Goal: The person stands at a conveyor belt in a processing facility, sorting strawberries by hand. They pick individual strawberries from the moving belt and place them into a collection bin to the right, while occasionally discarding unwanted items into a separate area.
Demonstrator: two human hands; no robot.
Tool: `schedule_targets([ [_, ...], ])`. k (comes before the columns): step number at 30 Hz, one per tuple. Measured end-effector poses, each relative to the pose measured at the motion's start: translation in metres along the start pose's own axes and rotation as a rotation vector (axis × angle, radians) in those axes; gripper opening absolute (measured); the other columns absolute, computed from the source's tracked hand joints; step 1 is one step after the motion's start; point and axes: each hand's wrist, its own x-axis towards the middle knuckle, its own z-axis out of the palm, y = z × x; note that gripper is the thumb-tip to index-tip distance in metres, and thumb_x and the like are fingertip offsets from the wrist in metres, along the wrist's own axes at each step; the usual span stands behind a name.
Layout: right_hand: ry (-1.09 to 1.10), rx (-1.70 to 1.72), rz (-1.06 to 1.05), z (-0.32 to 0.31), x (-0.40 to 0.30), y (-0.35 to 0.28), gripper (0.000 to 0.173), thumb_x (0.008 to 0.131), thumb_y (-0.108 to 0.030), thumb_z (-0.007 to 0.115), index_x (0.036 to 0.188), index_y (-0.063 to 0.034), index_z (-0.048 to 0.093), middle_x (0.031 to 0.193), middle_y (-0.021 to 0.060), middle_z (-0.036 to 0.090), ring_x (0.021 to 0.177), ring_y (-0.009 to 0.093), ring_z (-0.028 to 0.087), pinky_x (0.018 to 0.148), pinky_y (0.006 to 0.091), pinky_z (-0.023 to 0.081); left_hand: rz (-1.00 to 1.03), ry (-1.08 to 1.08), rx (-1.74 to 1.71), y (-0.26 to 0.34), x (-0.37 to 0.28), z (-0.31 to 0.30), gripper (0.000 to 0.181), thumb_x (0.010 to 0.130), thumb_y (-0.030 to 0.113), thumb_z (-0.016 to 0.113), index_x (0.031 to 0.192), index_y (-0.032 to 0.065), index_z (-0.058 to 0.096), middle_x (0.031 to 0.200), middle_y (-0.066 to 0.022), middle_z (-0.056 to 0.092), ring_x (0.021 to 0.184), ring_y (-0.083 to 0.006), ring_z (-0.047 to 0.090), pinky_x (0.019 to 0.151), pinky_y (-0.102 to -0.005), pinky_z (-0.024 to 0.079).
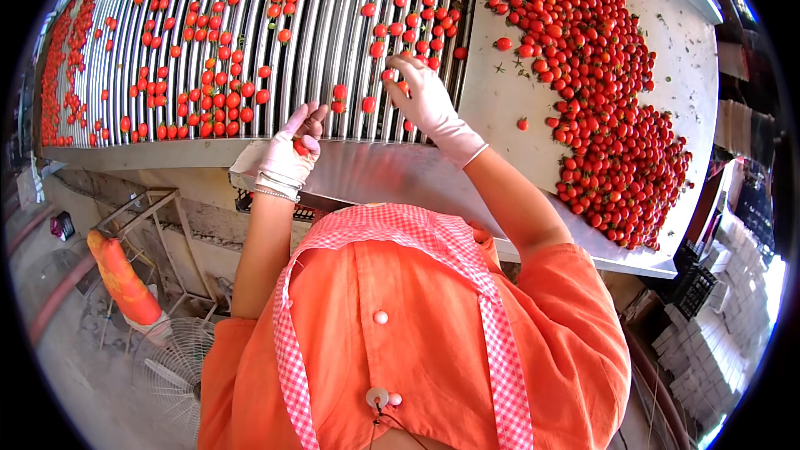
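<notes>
My left hand (294, 149), in a thin whitish glove, is at the near edge of the metal roller conveyor (319, 31). Its fingers curl around a red cherry tomato (301, 147). My gloved right hand (426, 100) hovers above the rollers, thumb and forefinger bent around a cherry tomato (388, 75); whether they grip it is unclear. Two touching tomatoes (339, 99) and a single tomato (369, 104) lie on the rollers between my hands. Loose tomatoes (431, 12) sit just beyond my right hand.
To the right, a big heap of cherry tomatoes (600, 87) covers part of a pale metal table (506, 112). More tomatoes (215, 90) are scattered over the rollers at left. A metal ledge (375, 169) runs before me. A wire-guarded fan (175, 365) stands at lower left.
</notes>
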Motion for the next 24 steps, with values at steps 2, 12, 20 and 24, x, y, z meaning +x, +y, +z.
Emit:
schedule_targets([
  [2, -0.030, -0.381, 0.074, 0.016, -0.029, 0.061, 0.060, 0.083, -0.028, 0.067, 0.132, -0.0001, 0.047, 0.126, 0.0279, 0.054, 0.101, 0.035, 0.064, 0.089, 0.0413, 0.051, 0.140, 0.071, 0.152, 0.007, -0.012, 0.005, 0.027, 0.096, 0.018, 0.058, 0.119, 0.0035, 0.062, 0.113, -0.0127, 0.067, 0.079, -0.0148, 0.068, 0.054, -0.0194, 0.052],
  [12, -0.227, -0.132, 0.320, -0.006, 0.012, 0.083, 0.029, 0.089, -0.027, 0.055, 0.105, -0.0072, 0.066, 0.092, 0.0193, 0.067, 0.087, 0.038, 0.064, 0.078, 0.0416, 0.052, 0.944, 0.493, 1.167, -0.003, -0.043, 0.003, 0.023, 0.098, 0.015, 0.055, 0.117, 0.0069, 0.065, 0.102, -0.0045, 0.070, 0.068, -0.0036, 0.062, 0.054, -0.0166, 0.044],
  [20, 0.100, -0.275, 0.314, -0.010, 0.107, 0.139, 0.035, 0.089, -0.028, 0.057, 0.121, -0.0144, 0.063, 0.113, 0.0171, 0.065, 0.099, 0.034, 0.064, 0.086, 0.0408, 0.051, 1.028, 0.454, 1.296, -0.005, -0.034, 0.000, 0.025, 0.100, 0.016, 0.051, 0.120, 0.0057, 0.062, 0.105, -0.0049, 0.069, 0.070, -0.0039, 0.062, 0.053, -0.0162, 0.041],
  [24, -0.135, -0.217, 0.243, -0.004, 0.085, 0.088, 0.040, 0.089, -0.026, 0.056, 0.128, -0.0151, 0.057, 0.115, 0.0156, 0.064, 0.107, 0.033, 0.061, 0.091, 0.0419, 0.050, 1.064, 0.505, 1.234, -0.009, -0.035, 0.006, 0.023, 0.097, 0.006, 0.053, 0.117, 0.0009, 0.063, 0.101, -0.0087, 0.070, 0.073, -0.0095, 0.066, 0.066, -0.0218, 0.054],
])
